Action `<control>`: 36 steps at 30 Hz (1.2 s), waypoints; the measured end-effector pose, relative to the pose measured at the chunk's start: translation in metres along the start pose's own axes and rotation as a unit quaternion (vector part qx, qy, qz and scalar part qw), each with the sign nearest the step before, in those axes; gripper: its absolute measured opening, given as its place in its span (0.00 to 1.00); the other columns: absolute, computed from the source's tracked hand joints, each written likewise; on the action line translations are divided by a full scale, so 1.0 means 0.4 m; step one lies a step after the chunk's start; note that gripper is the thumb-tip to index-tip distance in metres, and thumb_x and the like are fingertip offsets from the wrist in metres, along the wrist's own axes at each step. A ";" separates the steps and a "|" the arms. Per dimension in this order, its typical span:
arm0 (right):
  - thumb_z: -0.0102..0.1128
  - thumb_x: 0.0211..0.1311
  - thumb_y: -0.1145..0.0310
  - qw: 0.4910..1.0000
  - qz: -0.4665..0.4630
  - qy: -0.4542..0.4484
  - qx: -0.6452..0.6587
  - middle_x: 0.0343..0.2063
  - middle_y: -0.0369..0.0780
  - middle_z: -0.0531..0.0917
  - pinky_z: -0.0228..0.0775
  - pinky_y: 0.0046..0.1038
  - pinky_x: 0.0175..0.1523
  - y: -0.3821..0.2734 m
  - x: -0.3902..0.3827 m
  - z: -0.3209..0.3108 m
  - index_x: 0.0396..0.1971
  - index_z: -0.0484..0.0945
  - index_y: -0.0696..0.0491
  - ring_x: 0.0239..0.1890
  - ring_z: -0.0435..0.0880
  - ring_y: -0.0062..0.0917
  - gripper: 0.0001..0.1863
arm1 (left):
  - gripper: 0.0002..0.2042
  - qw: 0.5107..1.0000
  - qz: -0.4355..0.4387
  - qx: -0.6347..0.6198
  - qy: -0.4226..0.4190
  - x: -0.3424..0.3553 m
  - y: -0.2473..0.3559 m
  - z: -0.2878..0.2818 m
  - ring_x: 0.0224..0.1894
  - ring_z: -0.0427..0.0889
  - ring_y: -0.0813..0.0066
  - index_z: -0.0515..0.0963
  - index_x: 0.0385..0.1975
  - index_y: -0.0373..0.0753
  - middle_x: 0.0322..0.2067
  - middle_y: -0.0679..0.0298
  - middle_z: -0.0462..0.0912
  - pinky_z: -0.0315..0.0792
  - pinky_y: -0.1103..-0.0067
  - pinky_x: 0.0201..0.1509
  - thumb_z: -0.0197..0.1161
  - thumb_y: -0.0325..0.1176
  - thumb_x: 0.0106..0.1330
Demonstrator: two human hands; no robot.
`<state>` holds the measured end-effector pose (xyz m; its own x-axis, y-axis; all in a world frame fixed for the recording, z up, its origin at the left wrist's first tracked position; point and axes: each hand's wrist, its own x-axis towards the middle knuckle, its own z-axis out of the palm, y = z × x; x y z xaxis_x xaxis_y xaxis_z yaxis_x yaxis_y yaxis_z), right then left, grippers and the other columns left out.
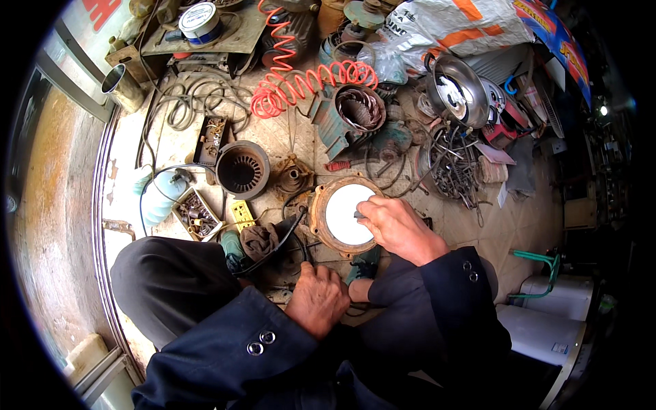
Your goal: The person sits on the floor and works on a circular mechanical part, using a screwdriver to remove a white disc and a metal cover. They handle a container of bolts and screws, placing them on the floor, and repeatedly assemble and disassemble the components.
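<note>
Your right hand (400, 229) pinches a small dark piece (359, 214); left hand (318, 301) curled, can't tell on what. Rusty housing (319, 213): likely heavy, stiff; take the rim.

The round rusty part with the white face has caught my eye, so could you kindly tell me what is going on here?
A person works with both hands. The right hand pinches a small dark piece at the white face of the round rusty part. The left hand is lower down, by a black cable; its grip is unclear. A dark slotted ring and a yellow socket strip lie to the left.
</note>
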<state>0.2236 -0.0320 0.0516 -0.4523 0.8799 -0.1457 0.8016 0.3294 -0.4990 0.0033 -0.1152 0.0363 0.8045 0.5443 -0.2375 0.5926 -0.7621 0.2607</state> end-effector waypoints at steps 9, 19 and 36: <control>0.66 0.62 0.75 0.999 0.031 -0.012 -0.001 0.34 0.53 0.82 0.73 0.47 0.44 -0.005 -0.004 -0.008 0.39 0.78 0.60 0.41 0.82 0.55 0.09 | 0.09 1.000 0.001 0.005 0.006 0.002 -0.005 0.005 0.41 0.82 0.65 0.85 0.34 0.41 0.34 0.61 0.84 0.70 0.65 0.48 0.59 0.36 0.65; 0.70 0.59 0.70 0.984 0.132 -0.056 -0.104 0.33 0.55 0.85 0.76 0.48 0.46 -0.024 -0.030 -0.033 0.36 0.81 0.63 0.40 0.85 0.53 0.12 | 0.12 0.999 0.000 0.013 -0.039 -0.022 0.002 0.045 0.41 0.79 0.63 0.88 0.36 0.37 0.35 0.59 0.85 0.68 0.61 0.45 0.59 0.36 0.67; 0.71 0.57 0.68 0.981 0.146 -0.086 -0.096 0.30 0.56 0.85 0.76 0.48 0.46 -0.031 -0.013 -0.013 0.33 0.83 0.64 0.40 0.86 0.54 0.13 | 0.11 0.997 -0.064 -0.019 0.040 -0.120 -0.067 0.017 0.39 0.80 0.65 0.88 0.28 0.40 0.32 0.61 0.85 0.68 0.65 0.43 0.61 0.37 0.64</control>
<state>0.2180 -0.0391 0.0629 -0.2382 0.8811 -0.4086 0.9583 0.1447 -0.2465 -0.0515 -0.1231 0.0343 0.7222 0.6630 -0.1970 0.6901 -0.6716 0.2696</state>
